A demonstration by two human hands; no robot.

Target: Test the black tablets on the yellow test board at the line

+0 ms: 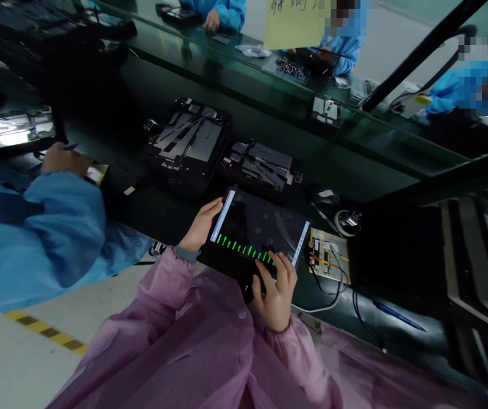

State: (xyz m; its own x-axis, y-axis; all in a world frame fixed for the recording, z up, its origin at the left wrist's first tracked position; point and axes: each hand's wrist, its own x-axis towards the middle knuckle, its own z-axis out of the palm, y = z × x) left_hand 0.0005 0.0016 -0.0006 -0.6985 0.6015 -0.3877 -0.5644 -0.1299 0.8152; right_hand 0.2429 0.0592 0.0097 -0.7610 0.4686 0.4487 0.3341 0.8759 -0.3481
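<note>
I hold a dark tablet over the near edge of the green workbench. Its screen shows a row of green bars and a red-white strip along the left side. My left hand grips the tablet's left edge, fingers curled round it. At the lower right edge my right hand clasps the tablet, thumb and fingertips resting on the screen near the green bars. Both sleeves are pink.
Two opened tablet bodies lie on the bench behind. A yellow circuit board with wires sits right of the tablet, a blue pen further right. A person in blue works at my left; others sit across.
</note>
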